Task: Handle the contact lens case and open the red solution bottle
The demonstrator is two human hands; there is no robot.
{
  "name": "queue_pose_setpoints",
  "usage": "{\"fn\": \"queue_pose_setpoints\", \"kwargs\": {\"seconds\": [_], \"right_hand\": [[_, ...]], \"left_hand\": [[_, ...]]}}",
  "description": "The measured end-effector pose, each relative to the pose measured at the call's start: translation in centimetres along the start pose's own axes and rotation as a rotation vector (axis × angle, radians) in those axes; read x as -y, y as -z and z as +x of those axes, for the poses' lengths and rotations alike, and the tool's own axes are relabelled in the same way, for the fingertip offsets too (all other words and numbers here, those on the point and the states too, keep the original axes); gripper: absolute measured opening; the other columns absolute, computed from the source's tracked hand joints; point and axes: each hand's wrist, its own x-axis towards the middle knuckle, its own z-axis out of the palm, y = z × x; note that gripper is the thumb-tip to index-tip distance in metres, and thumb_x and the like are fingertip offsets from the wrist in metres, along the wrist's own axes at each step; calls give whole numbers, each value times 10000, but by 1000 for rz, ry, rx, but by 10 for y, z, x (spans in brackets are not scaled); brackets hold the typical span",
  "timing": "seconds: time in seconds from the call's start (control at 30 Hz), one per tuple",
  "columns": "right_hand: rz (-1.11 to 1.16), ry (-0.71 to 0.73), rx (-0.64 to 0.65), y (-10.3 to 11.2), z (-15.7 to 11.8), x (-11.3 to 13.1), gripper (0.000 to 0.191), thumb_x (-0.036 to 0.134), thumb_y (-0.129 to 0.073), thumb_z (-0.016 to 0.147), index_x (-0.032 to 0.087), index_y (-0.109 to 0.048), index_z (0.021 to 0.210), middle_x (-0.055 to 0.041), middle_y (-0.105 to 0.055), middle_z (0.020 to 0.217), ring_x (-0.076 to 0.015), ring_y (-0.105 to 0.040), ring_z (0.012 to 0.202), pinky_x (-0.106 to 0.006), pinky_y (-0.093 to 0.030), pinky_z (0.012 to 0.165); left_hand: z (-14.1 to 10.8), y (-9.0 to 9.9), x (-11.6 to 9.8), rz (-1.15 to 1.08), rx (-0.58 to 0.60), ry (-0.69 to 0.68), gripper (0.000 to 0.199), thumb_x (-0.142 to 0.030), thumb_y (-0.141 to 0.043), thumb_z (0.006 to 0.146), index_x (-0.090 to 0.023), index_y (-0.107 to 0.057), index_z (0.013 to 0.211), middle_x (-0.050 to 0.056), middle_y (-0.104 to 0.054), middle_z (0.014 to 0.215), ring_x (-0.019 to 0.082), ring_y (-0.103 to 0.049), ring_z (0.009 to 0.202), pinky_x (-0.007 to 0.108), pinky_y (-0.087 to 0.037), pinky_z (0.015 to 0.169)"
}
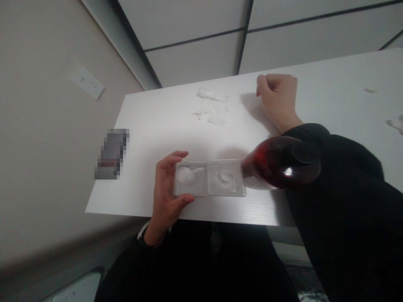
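My left hand (168, 188) grips the left end of an opened clear plastic case (226, 191), thumb on the near edge and fingers on the far edge. Its left half holds a round whitish piece (186, 175), and a clear ring-shaped form (225, 177) shows in the right half. Just right of the case stands a dark-capped bottle of red liquid (270, 161), in front of my right sleeve. Farther back, my right hand (278, 94) rests on the white table, closed in a loose fist, with nothing visible in it.
Crumpled white tissue scraps (215, 105) lie toward the table's back edge. A blurred-out dark rectangular object (111, 153) is near the left edge. Small bits (370, 90) lie far right. A wall with a socket (86, 82) borders the left; cabinet panels (195, 58) stand behind.
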Motion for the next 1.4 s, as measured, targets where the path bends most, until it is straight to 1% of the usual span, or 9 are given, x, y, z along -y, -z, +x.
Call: {"fn": "queue_pose_setpoints", "kwargs": {"seconds": [0.23, 0.37, 0.5, 0.7, 0.87, 1.0, 1.13, 1.27, 1.4], "right_hand": [[-22, 40, -14, -1, 3, -3, 466, 302, -540, 987, 278, -449, 530, -2, -409, 528, -198, -437, 609, -415, -319, 718], [-33, 44, -10, -1, 3, -2, 469, 299, -541, 992, 277, -451, 532, 3, -388, 513, -196, -423, 596, -407, -316, 697], [-37, 54, -13, -1, 3, -4, 477, 330, -553, 998, 273, -451, 535, -4, -402, 520, -201, -435, 598, -406, -319, 695], [-27, 51, -9, -1, 3, -2, 472, 299, -534, 988, 278, -444, 525, -1, -404, 522, -194, -442, 599, -410, -313, 699], [-35, 39, -11, 0, 2, 1, 475, 319, -524, 978, 289, -427, 515, -7, -417, 518, -205, -449, 609, -415, -344, 710], [-45, 47, -22, -1, 2, 2, 478, 281, -525, 979, 284, -424, 511, -2, -403, 513, -197, -455, 604, -410, -345, 711], [-43, 57, -28, -2, 2, 1, 481, 257, -536, 991, 267, -442, 519, 8, -408, 519, -175, -450, 593, -393, -321, 683], [-57, 90, -69, -4, 3, -2, 481, 230, -549, 992, 248, -445, 523, 32, -376, 495, -150, -423, 564, -372, -305, 658], [-72, 129, -90, -6, 4, -6, 480, 240, -547, 1001, 234, -458, 529, 46, -369, 487, -131, -418, 555, -355, -291, 644]], "left_hand": [[8, -14, -8, 151, -66, -42, 242, -453, -734, 953, -236, -655, 1027, 55, -721, 1108, 218, -690, 1067, 396, -560, 947], [8, -13, -7, 175, -25, -66, 143, -369, -651, 1010, -232, -645, 1051, 52, -729, 1078, 209, -691, 1054, 402, -570, 953], [4, -10, -3, 222, 37, -108, 198, -375, -579, 1043, -236, -659, 1158, 73, -722, 1165, 226, -667, 1130, 431, -544, 1010], [1, -16, 0, 68, -65, -61, 207, -424, -550, 1050, -265, -539, 1181, 54, -728, 1194, 214, -692, 1109, 420, -554, 963], [3, -14, 3, 88, -1, -52, 499, -697, -581, 962, -239, -599, 1157, 93, -718, 1237, 257, -686, 1146, 439, -543, 965], [6, -9, 3, 129, -7, -53, 420, -527, -775, 904, -253, -577, 1154, 70, -734, 1204, 231, -697, 1110, 410, -540, 950], [8, -7, 2, 178, 84, -53, 366, -528, -762, 915, -240, -687, 1129, 79, -710, 1252, 247, -663, 1181, 423, -517, 1023], [8, -8, 3, 130, 14, -61, 465, -493, -817, 871, -257, -611, 1214, 68, -698, 1236, 227, -680, 1129, 402, -549, 986], [10, -9, 0, 209, 71, -63, 240, -439, -730, 952, -245, -664, 1076, 81, -675, 1280, 230, -660, 1190, 415, -539, 1023]]}}
